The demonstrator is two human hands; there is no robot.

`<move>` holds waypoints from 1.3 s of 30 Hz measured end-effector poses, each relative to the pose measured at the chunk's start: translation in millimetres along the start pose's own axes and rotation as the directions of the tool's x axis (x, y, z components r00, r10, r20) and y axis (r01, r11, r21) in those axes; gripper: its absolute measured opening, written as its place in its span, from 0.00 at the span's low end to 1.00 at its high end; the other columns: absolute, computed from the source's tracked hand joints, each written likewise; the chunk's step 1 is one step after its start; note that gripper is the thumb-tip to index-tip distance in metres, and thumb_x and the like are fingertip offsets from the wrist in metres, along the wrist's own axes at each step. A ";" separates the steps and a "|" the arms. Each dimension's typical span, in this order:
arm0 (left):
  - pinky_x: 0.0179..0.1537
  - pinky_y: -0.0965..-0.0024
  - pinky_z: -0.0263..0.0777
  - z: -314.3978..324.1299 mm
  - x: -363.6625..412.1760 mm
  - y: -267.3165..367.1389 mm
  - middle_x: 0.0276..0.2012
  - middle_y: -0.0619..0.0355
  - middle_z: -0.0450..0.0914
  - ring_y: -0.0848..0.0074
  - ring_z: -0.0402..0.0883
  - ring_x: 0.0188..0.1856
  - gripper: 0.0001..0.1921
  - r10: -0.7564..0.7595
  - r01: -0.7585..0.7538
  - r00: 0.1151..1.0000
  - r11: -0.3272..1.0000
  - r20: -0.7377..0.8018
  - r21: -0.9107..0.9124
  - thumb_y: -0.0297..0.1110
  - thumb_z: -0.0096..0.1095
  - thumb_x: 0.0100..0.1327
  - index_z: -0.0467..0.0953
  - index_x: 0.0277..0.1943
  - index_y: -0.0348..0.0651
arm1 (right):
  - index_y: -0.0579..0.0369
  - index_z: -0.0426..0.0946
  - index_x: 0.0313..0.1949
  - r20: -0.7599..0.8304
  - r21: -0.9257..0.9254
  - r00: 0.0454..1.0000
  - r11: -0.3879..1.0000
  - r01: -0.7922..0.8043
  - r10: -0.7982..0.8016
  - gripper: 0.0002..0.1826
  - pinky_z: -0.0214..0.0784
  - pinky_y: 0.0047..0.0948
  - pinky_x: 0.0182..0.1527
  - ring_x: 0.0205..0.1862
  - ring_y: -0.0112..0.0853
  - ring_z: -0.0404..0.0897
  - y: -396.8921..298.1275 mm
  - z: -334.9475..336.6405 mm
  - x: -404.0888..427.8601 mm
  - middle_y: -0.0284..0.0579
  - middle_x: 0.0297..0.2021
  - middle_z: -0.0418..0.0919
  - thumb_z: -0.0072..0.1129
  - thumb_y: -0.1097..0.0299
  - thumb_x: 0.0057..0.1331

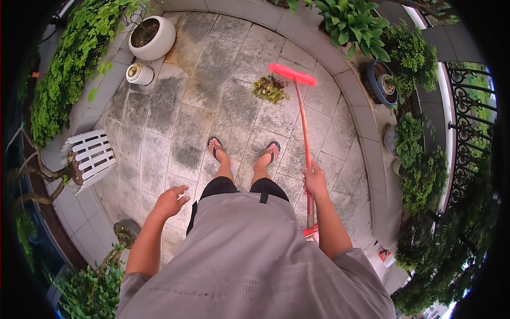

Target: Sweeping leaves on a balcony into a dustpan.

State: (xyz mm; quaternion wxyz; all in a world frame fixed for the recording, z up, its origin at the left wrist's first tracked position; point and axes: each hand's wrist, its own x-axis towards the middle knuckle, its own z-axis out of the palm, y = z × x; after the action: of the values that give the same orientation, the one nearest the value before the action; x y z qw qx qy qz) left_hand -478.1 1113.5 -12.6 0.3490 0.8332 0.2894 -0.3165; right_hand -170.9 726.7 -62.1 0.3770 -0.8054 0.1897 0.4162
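My right hand (314, 180) grips the reddish handle (305, 131) of a broom. The bright pink-red broom head (293, 74) is ahead of me, over the paving. Beside it lies a small heap of yellowish-green and brown leaves (270, 89) on the stone tiles. Below my right hand, a red object (310, 231) shows by my side; my body and arm partly hide it, and I cannot tell what it is. My left hand (172, 201) hangs at my left with fingers apart, holding nothing. My feet in dark flip-flops stand apart on the tiles.
A white round planter (152, 38) and a white pot (139, 74) stand ahead left. At left is a white slatted planter (94, 154) with a gnarled trunk. A raised ledge (360, 99) curves along the right, bearing plants and a blue pot (378, 85), before a metal railing (470, 103).
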 end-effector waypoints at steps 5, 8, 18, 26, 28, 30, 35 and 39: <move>0.48 0.62 0.77 -16.5 13.2 21.7 0.49 0.47 0.84 0.61 0.84 0.43 0.21 0.043 -0.043 0.999 0.999 0.011 0.032 0.39 0.66 0.67 0.77 0.61 0.45 | 0.55 0.72 0.60 0.003 0.056 0.998 0.996 0.069 -0.070 0.19 0.67 0.35 0.12 0.12 0.30 0.70 -34.5 14.4 80.8 0.41 0.17 0.70 0.53 0.69 0.69; 0.51 0.67 0.76 -23.6 14.2 22.9 0.47 0.51 0.85 0.67 0.84 0.46 0.20 -0.081 0.073 0.996 0.982 -0.037 -0.172 0.38 0.65 0.69 0.77 0.62 0.45 | 0.56 0.73 0.56 0.047 0.010 0.997 0.998 0.065 -0.065 0.17 0.66 0.36 0.11 0.11 0.31 0.69 -37.2 17.5 108.4 0.42 0.17 0.69 0.52 0.70 0.69; 0.53 0.70 0.74 87.8 -56.7 -93.8 0.45 0.51 0.87 0.71 0.84 0.47 0.22 -0.484 0.490 0.863 0.734 0.144 -0.470 0.44 0.66 0.68 0.79 0.61 0.45 | 0.48 0.65 0.70 -0.067 -0.591 0.907 0.749 0.300 -0.416 0.30 0.72 0.51 0.56 0.51 0.58 0.81 60.8 -35.7 44.9 0.64 0.49 0.81 0.54 0.63 0.70; 0.50 0.72 0.74 57.4 -42.1 -82.2 0.44 0.52 0.86 0.74 0.82 0.44 0.21 -0.468 0.411 0.883 0.752 0.021 -0.515 0.39 0.67 0.68 0.79 0.61 0.44 | 0.49 0.69 0.68 0.143 -0.690 0.908 0.619 0.376 -0.393 0.28 0.71 0.46 0.59 0.56 0.55 0.79 -48.0 -34.3 93.2 0.61 0.53 0.81 0.56 0.65 0.69; 0.47 0.73 0.74 45.9 -33.1 -80.9 0.41 0.58 0.85 0.78 0.80 0.41 0.21 -0.449 0.306 0.892 0.690 -0.057 -0.656 0.38 0.66 0.69 0.79 0.62 0.44 | 0.39 0.68 0.69 0.206 -0.807 0.884 0.438 0.396 -0.419 0.27 0.73 0.49 0.57 0.54 0.52 0.81 -74.7 -32.7 105.5 0.59 0.51 0.82 0.55 0.61 0.70; 0.47 0.74 0.74 39.9 -34.5 -72.4 0.40 0.59 0.85 0.79 0.80 0.41 0.21 -0.461 0.276 0.884 0.647 -0.076 -0.710 0.38 0.66 0.69 0.79 0.62 0.44 | 0.37 0.67 0.69 0.199 -0.880 0.912 0.344 0.328 -0.359 0.27 0.73 0.49 0.57 0.55 0.50 0.80 -111.8 -35.9 91.8 0.58 0.51 0.82 0.55 0.61 0.71; 0.44 0.74 0.73 62.1 -44.5 -84.6 0.40 0.59 0.85 0.80 0.79 0.40 0.21 -0.486 0.278 0.873 0.556 -0.035 -0.783 0.38 0.66 0.69 0.78 0.62 0.42 | 0.35 0.66 0.70 0.177 -0.979 0.913 0.026 0.200 -0.367 0.27 0.75 0.50 0.51 0.47 0.50 0.84 -145.2 -84.1 57.5 0.55 0.45 0.84 0.53 0.63 0.72; 0.43 0.75 0.73 119.3 -66.5 -114.7 0.40 0.59 0.85 0.79 0.80 0.38 0.21 -0.532 0.361 0.845 0.482 0.061 -0.799 0.38 0.66 0.69 0.78 0.62 0.41 | 0.33 0.65 0.70 0.183 -0.982 0.891 -0.036 0.185 -0.415 0.28 0.77 0.51 0.47 0.42 0.51 0.84 -140.8 -129.2 21.2 0.54 0.42 0.84 0.54 0.62 0.71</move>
State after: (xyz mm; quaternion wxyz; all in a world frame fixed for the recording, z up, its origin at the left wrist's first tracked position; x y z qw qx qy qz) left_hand -639.6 1072.3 -76.1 0.5519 0.5153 0.6373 -0.1537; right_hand -3.2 718.7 31.7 -0.2180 -0.8899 -0.2985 0.2672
